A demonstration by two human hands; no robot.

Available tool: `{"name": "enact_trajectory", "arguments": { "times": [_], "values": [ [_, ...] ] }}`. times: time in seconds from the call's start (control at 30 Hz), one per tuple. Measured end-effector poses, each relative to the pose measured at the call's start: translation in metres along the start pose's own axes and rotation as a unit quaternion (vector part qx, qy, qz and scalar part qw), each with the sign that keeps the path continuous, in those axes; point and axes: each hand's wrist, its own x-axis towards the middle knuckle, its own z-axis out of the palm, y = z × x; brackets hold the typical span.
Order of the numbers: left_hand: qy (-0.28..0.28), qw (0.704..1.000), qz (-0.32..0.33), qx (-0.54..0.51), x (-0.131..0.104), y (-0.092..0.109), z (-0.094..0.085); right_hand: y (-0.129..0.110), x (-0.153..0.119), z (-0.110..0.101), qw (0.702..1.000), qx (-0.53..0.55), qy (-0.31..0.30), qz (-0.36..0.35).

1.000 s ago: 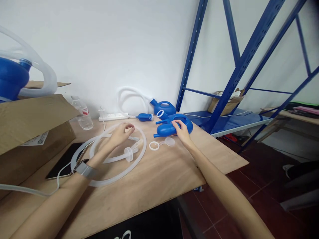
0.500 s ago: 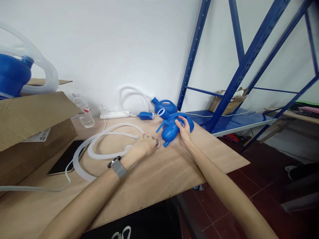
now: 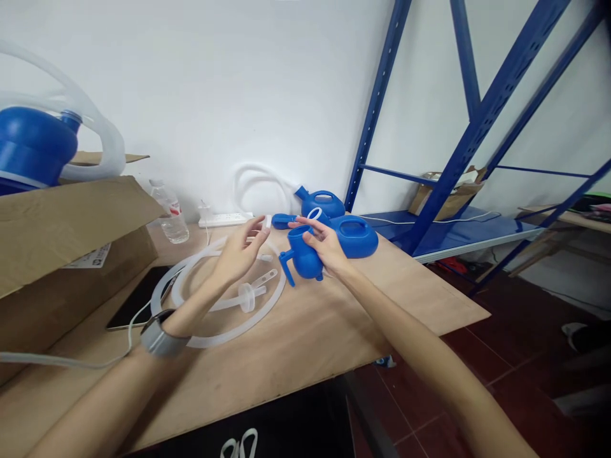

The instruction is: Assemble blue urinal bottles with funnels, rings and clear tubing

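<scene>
My right hand [image 3: 327, 247] is closed around a small blue plastic cup with a side handle [image 3: 305, 259], lifted above the table with its open mouth upward. To its left, my left hand [image 3: 241, 249] pinches a small whitish ring [image 3: 268, 221] at its fingertips, apart from the cup. Beneath the left hand lies a coil of clear plastic tube [image 3: 238, 332]. Inside the coil are a translucent round stopper-like piece [image 3: 247, 298] and a clear strap [image 3: 265, 278]. A larger blue plastic jug with a white-rimmed mouth [image 3: 360, 245] rests just behind my right hand.
At the back stand another blue jug [image 3: 324, 202], a blue piece [image 3: 282, 221], a power strip [image 3: 224, 220] and a water bottle [image 3: 172, 216]. A cardboard box [image 3: 71, 235] and a dark tablet [image 3: 140, 298] occupy the left. Blue shelving [image 3: 424, 232] rises at right.
My left hand has risen from the tabletop and moved left, now with the ring. My right hand has turned the blue cup from lying on its side to mouth up.
</scene>
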Motion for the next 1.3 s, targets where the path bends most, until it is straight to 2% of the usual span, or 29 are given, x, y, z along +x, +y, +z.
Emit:
{"name": "enact_trajectory", "arguments": {
  "times": [0.1,0.2,0.3,0.47,0.67,0.8,0.9,1.07,1.3],
  "values": [
    [-0.033,0.998,0.056,-0.007,-0.017,0.005,-0.012,0.002,0.008,0.029,0.999,0.02,-0.044,0.008],
    [-0.008,0.994,0.107,0.027,-0.03,0.005,-0.018,0.006,0.014,0.055,0.997,0.025,-0.07,0.015],
    [0.013,0.991,0.126,0.049,-0.036,-0.003,-0.021,0.01,0.016,0.072,0.996,0.035,-0.081,0.021],
    [-0.025,0.991,0.106,0.074,-0.043,-0.016,-0.022,0.012,0.019,0.082,0.995,0.017,-0.097,0.023],
    [0.022,0.994,0.082,0.062,-0.048,-0.02,-0.022,0.011,0.022,0.092,0.991,-0.005,-0.132,0.002],
    [0.002,0.997,0.058,0.049,-0.047,-0.018,-0.028,0.014,0.021,0.098,0.988,0.01,-0.149,0.026],
    [-0.01,0.999,0.04,0.032,-0.047,-0.018,-0.03,0.017,0.02,0.102,0.991,0.009,-0.13,0.037],
    [-0.006,0.998,0.051,-0.038,-0.051,-0.021,-0.021,0.017,0.018,0.104,0.999,0.026,-0.042,0.021],
    [0.077,0.984,0.138,0.081,-0.06,-0.023,-0.013,0.014,0.017,0.102,0.999,0.043,0.019,0.024]
  ]
}}
